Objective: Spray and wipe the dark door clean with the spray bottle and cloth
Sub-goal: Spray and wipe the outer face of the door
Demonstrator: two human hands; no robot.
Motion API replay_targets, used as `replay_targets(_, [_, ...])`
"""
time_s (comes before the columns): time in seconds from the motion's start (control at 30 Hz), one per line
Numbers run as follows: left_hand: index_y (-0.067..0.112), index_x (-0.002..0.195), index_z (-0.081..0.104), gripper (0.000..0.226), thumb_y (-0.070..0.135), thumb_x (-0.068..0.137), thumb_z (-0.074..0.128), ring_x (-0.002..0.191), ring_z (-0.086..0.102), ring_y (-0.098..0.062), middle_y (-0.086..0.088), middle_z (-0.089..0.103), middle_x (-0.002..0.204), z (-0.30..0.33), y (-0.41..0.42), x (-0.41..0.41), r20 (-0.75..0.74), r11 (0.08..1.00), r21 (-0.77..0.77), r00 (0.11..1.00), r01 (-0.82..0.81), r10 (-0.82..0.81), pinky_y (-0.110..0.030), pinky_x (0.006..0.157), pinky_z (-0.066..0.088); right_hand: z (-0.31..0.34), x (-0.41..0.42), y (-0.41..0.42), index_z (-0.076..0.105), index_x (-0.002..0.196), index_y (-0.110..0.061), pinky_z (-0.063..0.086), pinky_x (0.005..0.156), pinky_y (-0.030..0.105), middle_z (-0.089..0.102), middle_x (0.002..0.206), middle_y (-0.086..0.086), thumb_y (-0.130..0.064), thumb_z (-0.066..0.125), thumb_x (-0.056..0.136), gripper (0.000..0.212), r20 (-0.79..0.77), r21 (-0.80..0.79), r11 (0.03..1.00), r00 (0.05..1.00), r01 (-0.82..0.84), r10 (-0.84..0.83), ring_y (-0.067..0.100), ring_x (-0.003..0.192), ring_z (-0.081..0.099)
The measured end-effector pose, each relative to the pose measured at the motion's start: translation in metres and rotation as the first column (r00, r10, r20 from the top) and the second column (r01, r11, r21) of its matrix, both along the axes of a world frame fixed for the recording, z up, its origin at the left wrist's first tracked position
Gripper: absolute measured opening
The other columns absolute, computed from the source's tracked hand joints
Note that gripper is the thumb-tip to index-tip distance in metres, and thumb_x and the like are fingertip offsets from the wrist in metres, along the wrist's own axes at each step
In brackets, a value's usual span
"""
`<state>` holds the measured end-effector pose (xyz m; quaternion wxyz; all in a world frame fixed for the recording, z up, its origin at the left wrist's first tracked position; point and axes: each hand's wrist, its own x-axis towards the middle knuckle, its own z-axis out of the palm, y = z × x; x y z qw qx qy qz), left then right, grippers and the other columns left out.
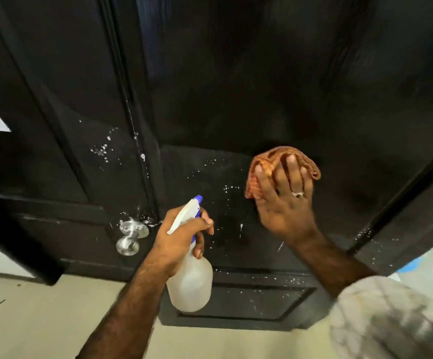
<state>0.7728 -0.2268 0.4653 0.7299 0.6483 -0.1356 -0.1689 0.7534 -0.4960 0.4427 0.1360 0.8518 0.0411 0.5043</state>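
The dark door [236,94] fills the upper view, flecked with white spots around its middle and lower panels. My left hand [181,234] grips the neck of a translucent spray bottle [192,286] with a white and blue trigger head, its nozzle pointing up at the door. My right hand [285,200], wearing a ring, presses a bunched orange cloth [275,158] against the door with fingers spread over it. The cloth sits on the panel to the right of the bottle.
A silver round door knob [128,239] juts out at the lower left of the door. Beige floor [42,320] runs below. The dark door frame [404,193] slants at the right, with a blue item [412,265] on the floor beyond.
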Motion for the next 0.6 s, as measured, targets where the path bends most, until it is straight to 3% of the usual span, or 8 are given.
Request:
replay_targets(0.07, [-0.007, 0.09, 0.063, 0.027, 0.018, 0.081, 0.069, 0.045, 0.043, -0.027, -0.033, 0.065, 0.087, -0.003, 0.007, 0.003, -0.002, 1.0, 0.002, 1.0, -0.001, 0.001, -0.034, 0.051, 0.044, -0.004, 0.023, 0.044, 0.042, 0.162, -0.018, 0.008, 0.131, 0.056, 0.022, 0.174, 0.015, -0.037, 0.057, 0.105, 0.063, -0.017, 0.038, 0.999, 0.999, -0.032, 0.032, 0.036, 0.164, 0.008])
replay_targets(0.2, [-0.005, 0.091, 0.064, 0.025, 0.018, 0.082, 0.07, 0.044, 0.044, -0.027, -0.029, 0.067, 0.087, -0.009, 0.019, 0.007, -0.013, 1.0, 0.026, 1.0, -0.01, 0.01, -0.035, 0.052, 0.045, -0.061, 0.005, 0.024, 0.045, 0.161, -0.016, 0.028, 0.125, 0.051, 0.027, 0.174, 0.011, -0.029, 0.064, 0.103, 0.063, -0.313, -0.262, 0.935, 0.938, -0.238, 0.151, 0.032, 0.162, 0.022])
replay_targets(0.27, [-0.003, 0.091, 0.064, 0.023, 0.018, 0.083, 0.069, 0.044, 0.044, -0.027, -0.028, 0.068, 0.088, -0.009, 0.028, 0.007, -0.017, 0.999, 0.035, 1.0, 0.003, -0.003, -0.035, 0.052, 0.046, -0.062, -0.015, -0.009, 0.051, 0.156, -0.016, 0.033, 0.122, 0.048, 0.031, 0.172, 0.009, -0.025, 0.071, 0.099, 0.061, -0.393, -0.314, 0.909, 0.909, -0.275, 0.14, 0.029, 0.162, 0.025])
replay_targets(0.33, [-0.003, 0.09, 0.064, 0.024, 0.019, 0.083, 0.068, 0.044, 0.045, -0.028, -0.029, 0.068, 0.088, -0.009, 0.035, 0.008, -0.018, 0.999, 0.043, 1.0, 0.018, -0.017, -0.035, 0.051, 0.047, -0.037, -0.024, -0.027, 0.059, 0.15, -0.016, 0.032, 0.123, 0.051, 0.037, 0.17, 0.011, -0.026, 0.075, 0.096, 0.057, -0.338, -0.309, 0.928, 0.936, -0.208, 0.098, 0.032, 0.161, 0.027])
replay_targets(0.4, [-0.004, 0.091, 0.065, 0.025, 0.019, 0.084, 0.068, 0.044, 0.046, -0.027, -0.027, 0.069, 0.087, -0.009, 0.037, 0.01, -0.013, 0.999, 0.043, 1.0, 0.017, -0.016, -0.034, 0.05, 0.047, 0.004, -0.018, -0.019, 0.06, 0.15, -0.017, 0.025, 0.127, 0.054, 0.041, 0.167, 0.014, -0.032, 0.071, 0.099, 0.054, -0.154, -0.21, 0.975, 0.987, -0.067, 0.035, 0.035, 0.161, 0.024])
replay_targets(0.5, [-0.004, 0.091, 0.066, 0.026, 0.02, 0.082, 0.069, 0.043, 0.046, -0.027, -0.027, 0.069, 0.086, -0.009, 0.038, 0.011, -0.007, 0.998, 0.048, 1.0, -0.03, 0.031, -0.035, 0.05, 0.048, 0.053, 0.019, 0.041, 0.039, 0.164, -0.018, 0.016, 0.129, 0.061, 0.026, 0.172, 0.017, -0.038, 0.058, 0.106, 0.064, 0.068, 0.043, 0.999, 0.998, 0.017, -0.02, 0.042, 0.161, 0.015])
replay_targets(0.53, [-0.005, 0.091, 0.065, 0.026, 0.019, 0.081, 0.069, 0.043, 0.045, -0.027, -0.029, 0.068, 0.086, -0.008, 0.039, 0.01, -0.01, 0.998, 0.038, 0.999, -0.04, 0.041, -0.035, 0.05, 0.048, 0.056, 0.031, 0.063, 0.037, 0.165, -0.018, 0.017, 0.129, 0.061, 0.023, 0.171, 0.017, -0.038, 0.056, 0.107, 0.064, 0.075, 0.05, 0.999, 0.997, -0.004, 0.001, 0.044, 0.16, 0.016])
replay_targets(0.6, [-0.006, 0.091, 0.064, 0.026, 0.017, 0.081, 0.069, 0.041, 0.043, -0.027, -0.033, 0.066, 0.087, -0.01, 0.043, 0.009, -0.027, 0.999, 0.003, 0.998, -0.053, 0.053, -0.034, 0.049, 0.046, 0.03, 0.042, 0.087, 0.036, 0.165, -0.018, 0.021, 0.128, 0.059, 0.025, 0.172, 0.014, -0.036, 0.054, 0.108, 0.063, -0.028, -0.101, 0.991, 0.996, -0.087, 0.084, 0.041, 0.161, 0.019])
